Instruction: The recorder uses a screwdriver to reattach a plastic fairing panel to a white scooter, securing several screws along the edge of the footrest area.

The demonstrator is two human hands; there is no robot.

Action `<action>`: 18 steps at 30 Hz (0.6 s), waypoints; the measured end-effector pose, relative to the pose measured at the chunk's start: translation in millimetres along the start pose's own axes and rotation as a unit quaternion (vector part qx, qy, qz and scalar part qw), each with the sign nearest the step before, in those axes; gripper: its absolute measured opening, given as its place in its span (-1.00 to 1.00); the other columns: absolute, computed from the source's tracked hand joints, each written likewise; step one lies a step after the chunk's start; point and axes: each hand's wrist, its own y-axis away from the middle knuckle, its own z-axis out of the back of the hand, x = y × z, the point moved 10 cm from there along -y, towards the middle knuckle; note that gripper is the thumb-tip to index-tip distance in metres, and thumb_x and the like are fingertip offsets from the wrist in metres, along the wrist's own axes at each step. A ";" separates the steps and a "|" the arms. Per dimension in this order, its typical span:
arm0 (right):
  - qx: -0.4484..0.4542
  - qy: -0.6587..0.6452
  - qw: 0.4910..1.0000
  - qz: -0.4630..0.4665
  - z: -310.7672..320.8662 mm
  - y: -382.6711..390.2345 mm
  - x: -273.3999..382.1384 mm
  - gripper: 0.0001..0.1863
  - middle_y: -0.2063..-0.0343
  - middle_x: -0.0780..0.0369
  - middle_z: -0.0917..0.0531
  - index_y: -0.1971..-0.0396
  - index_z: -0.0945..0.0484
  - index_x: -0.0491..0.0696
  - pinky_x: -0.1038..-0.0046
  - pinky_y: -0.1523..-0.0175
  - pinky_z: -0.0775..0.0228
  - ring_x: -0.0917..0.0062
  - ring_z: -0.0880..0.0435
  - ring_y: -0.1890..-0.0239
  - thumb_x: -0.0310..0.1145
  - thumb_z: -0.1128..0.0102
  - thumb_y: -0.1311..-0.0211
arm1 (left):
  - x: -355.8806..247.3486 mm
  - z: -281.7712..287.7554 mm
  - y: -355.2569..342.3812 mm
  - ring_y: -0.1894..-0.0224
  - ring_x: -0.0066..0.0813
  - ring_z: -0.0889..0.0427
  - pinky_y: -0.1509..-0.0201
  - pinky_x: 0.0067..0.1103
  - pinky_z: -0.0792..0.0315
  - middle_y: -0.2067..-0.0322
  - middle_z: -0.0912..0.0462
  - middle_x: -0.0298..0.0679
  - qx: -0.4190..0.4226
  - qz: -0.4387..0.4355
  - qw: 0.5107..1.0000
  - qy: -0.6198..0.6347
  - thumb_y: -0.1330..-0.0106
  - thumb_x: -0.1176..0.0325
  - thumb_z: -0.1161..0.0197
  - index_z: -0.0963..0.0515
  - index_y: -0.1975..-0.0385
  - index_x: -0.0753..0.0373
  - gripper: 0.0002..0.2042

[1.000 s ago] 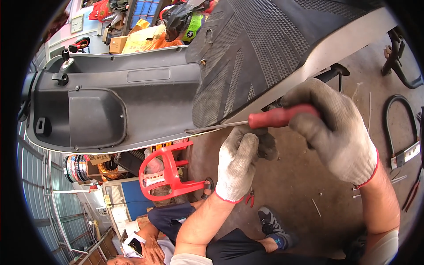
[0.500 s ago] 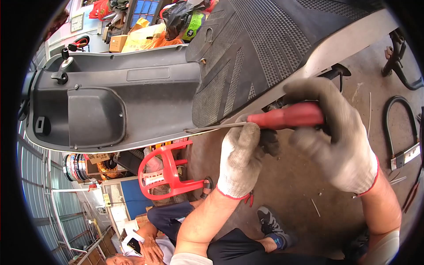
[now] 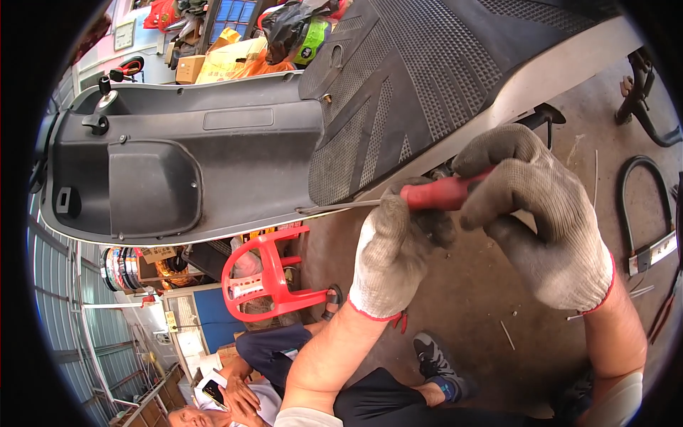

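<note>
A screwdriver with a red handle [image 3: 440, 193] lies nearly level below the scooter's footboard [image 3: 398, 99]. Its long metal shaft points left, and the tip is at the lower edge of the dark plastic front panel [image 3: 256, 164]. My left hand [image 3: 391, 256], in a white and grey knit glove, closes round the front of the handle and the shaft. In the same kind of glove, my right hand [image 3: 544, 213] grips the rear end of the handle between thumb and curled fingers. The handle's butt is hidden by those fingers.
A red plastic chair [image 3: 267, 274] stands beyond the scooter's lower side. Near it a person [image 3: 238, 398] holds a phone. On the floor at right lie a black U-shaped lock [image 3: 626, 185] and thin rods. Red-handled pliers [image 3: 401, 322] lie by my left wrist.
My right fingers, spread and blurred round the handle before, have closed on its rear end. My left hand has shifted slightly and covers more of the shaft near the handle.
</note>
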 end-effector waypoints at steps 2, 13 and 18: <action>-0.061 -0.065 0.995 -0.053 4.0 6.4 -6.0 -0.62 0.25 0.18 -0.67 0.09 -0.54 -0.20 0.42 0.06 -0.50 0.57 -0.59 0.20 -0.62 -0.13 0.01 | -1.7 3.9 0.4 0.28 -0.49 -0.57 0.15 -0.52 -0.44 0.22 -0.62 -0.21 -0.022 -0.005 1.000 -0.013 -0.45 0.01 -0.17 -0.49 -0.06 0.40 -0.50; -0.061 -0.130 0.963 -0.228 4.8 0.6 -19.0 -0.71 0.33 0.23 -0.64 0.19 -0.55 -0.16 0.48 -0.06 -0.43 0.56 -0.57 0.09 -0.65 -0.12 -0.03 | -7.4 6.8 2.6 0.27 -0.51 -0.55 0.12 -0.52 -0.45 0.28 -0.62 -0.23 -0.027 0.002 0.999 -0.037 -0.46 0.24 -0.13 -0.49 0.01 0.44 -0.66; -0.070 -0.011 0.996 0.047 4.1 -1.7 -0.9 -0.78 0.39 0.28 -0.67 0.17 -0.56 -0.16 0.57 0.27 -0.44 0.65 -0.56 0.40 -0.49 -0.12 -0.18 | -35.2 10.2 20.8 0.41 -0.46 -0.63 0.30 -0.51 -0.53 0.41 -0.65 -0.24 -0.046 -0.012 0.892 -0.450 -0.32 0.49 -0.21 -0.60 0.24 0.37 -0.89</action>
